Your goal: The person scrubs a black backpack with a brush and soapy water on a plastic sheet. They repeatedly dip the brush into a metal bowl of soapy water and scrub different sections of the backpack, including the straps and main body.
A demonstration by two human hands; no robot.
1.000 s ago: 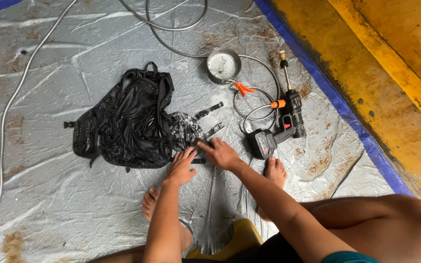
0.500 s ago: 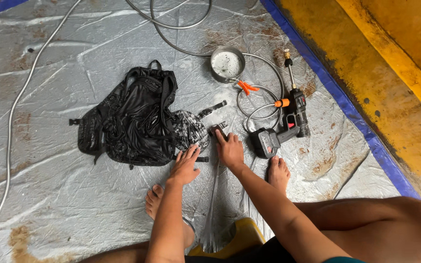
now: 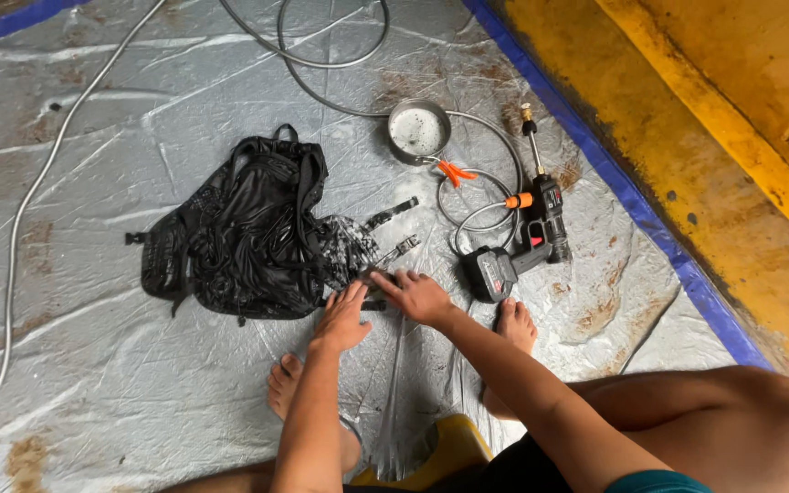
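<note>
Black backpack (image 3: 239, 233): lies flat on the grey tarp (image 3: 93, 383), soapy lower edge toward the person. Left hand (image 3: 344, 318) and right hand (image 3: 413, 294): side by side at that edge, fingers spread and pressing the wet strap (image 3: 385, 260) area; neither clenched. Cordless spray gun (image 3: 527, 242) and metal bowl (image 3: 417, 131) just right.

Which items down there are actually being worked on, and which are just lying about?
In hand: black backpack; its strap, under the left hand and right hand.

Lying about: cordless spray gun; metal bowl; grey hose; white cable.
</note>
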